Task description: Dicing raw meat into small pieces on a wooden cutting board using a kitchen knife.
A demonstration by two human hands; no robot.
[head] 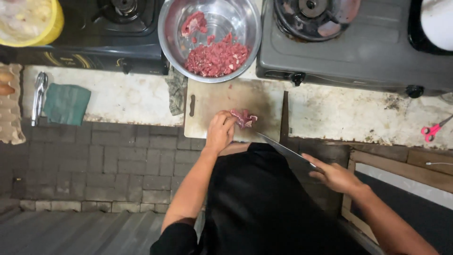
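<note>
A steel bowl (210, 38) holds diced red meat (217, 59); left hand (220, 132) pins a meat piece (244, 118), right hand (336, 177) grips a knife (283, 149).

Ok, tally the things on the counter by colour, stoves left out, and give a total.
Silver: 2, steel bowl and tongs
Green: 1, folded cloth
Yellow: 1, tub
Pink: 1, scissors
Pale: 1, cutting board
Red: 1, meat piece under left hand
Total: 7
</note>
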